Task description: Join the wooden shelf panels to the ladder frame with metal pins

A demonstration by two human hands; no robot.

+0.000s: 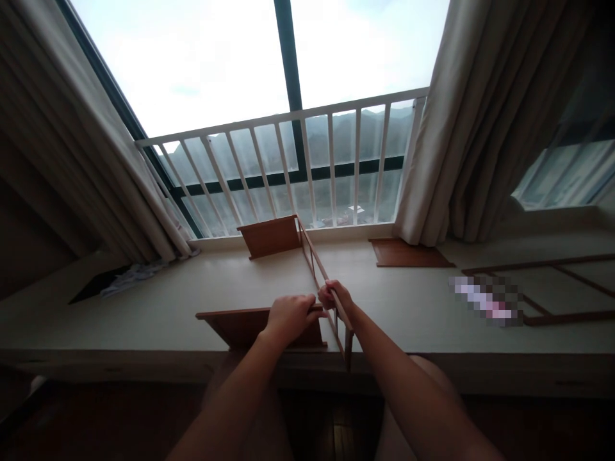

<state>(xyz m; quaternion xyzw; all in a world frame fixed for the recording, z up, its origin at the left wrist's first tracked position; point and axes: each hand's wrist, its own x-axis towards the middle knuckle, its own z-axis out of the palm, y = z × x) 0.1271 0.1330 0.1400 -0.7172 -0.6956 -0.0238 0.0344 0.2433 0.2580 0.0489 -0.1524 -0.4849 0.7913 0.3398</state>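
A brown wooden side frame point(314, 262) stands on edge on the wide window ledge point(192, 294), running from the window towards me. A brown wooden shelf panel point(240, 328) leans against its near end, and a second panel point(270, 235) meets its far end. My left hand point(288, 315) is closed over the top edge of the near panel, close to the frame. My right hand point(335, 296) is closed round the frame's top rail. The two hands almost touch.
Another brown panel point(408, 253) lies flat on the ledge at the right curtain's foot. A second wooden frame point(557, 288) lies flat far right, beside a blurred-out object point(485, 299). A white railing point(288, 166) guards the window; white cloth point(132, 276) lies at the left.
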